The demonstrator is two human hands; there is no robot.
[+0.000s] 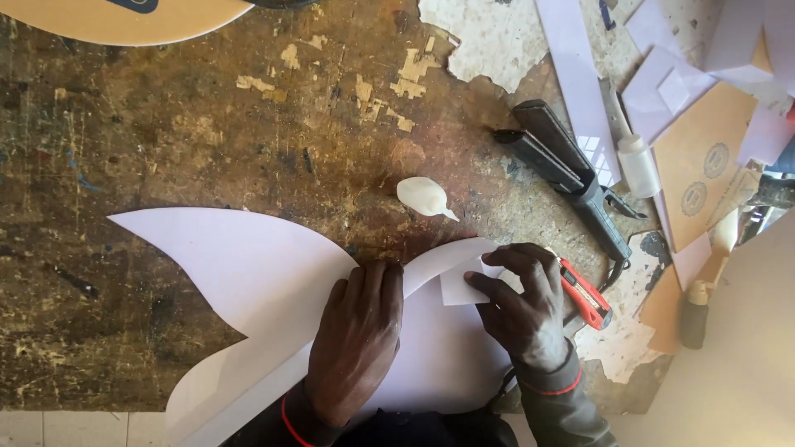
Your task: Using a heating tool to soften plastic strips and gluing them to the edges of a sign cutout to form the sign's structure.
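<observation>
A large white cut-out sheet (240,273) with curved, pointed lobes lies on the worn wooden workbench (207,141). My left hand (358,339) rests flat on it, fingers together, pressing it down. My right hand (522,302) grips a red utility knife (586,295) in the palm. Its fingertips also pinch a small white paper piece (460,285) at the sheet's curved strip.
A black tool (571,174) with long handles lies right of centre. A pale lump (424,197) sits above the sheet. White strips, tan sheets (704,157) and a small white bottle (639,165) crowd the right side. A tan rounded board (124,21) lies at the top left.
</observation>
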